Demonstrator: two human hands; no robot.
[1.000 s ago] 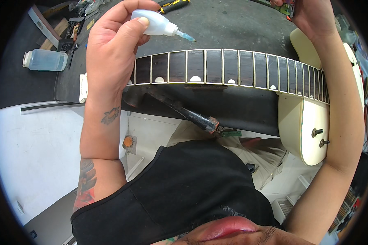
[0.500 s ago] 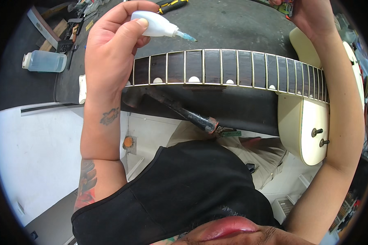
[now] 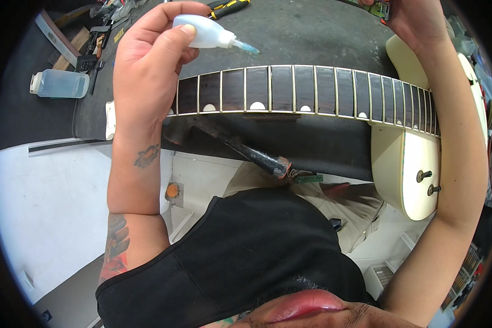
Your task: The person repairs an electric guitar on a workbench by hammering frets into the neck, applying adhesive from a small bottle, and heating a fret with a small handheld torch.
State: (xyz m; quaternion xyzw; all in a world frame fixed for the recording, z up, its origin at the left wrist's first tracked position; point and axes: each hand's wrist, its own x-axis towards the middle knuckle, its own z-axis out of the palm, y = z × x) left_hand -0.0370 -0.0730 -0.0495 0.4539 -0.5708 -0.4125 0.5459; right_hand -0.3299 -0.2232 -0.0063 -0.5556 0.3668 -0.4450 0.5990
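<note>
My left hand (image 3: 161, 46) is closed around a small white squeeze bottle (image 3: 205, 33), thumb on its side. The bottle lies on its side in the air, and its thin bluish nozzle (image 3: 247, 47) points right and slightly down, apart from the fretboard (image 3: 281, 87). That dark fretboard, with pale frets and round white inlays along its near edge, belongs to a cream guitar (image 3: 391, 158); no strings show on it. My right hand (image 3: 415, 24) reaches to the top right edge, beside a small green-and-metal item (image 3: 381, 10). Its fingers are mostly cut off, so its grip is hidden.
A clear bottle of bluish liquid (image 3: 63, 83) lies on the dark bench (image 3: 311, 33) at left, near assorted tools. Yellow-and-black handles (image 3: 229, 7) lie behind the squeeze bottle. A dark rod-like object (image 3: 257, 157) shows below the neck. Clutter lines the far right.
</note>
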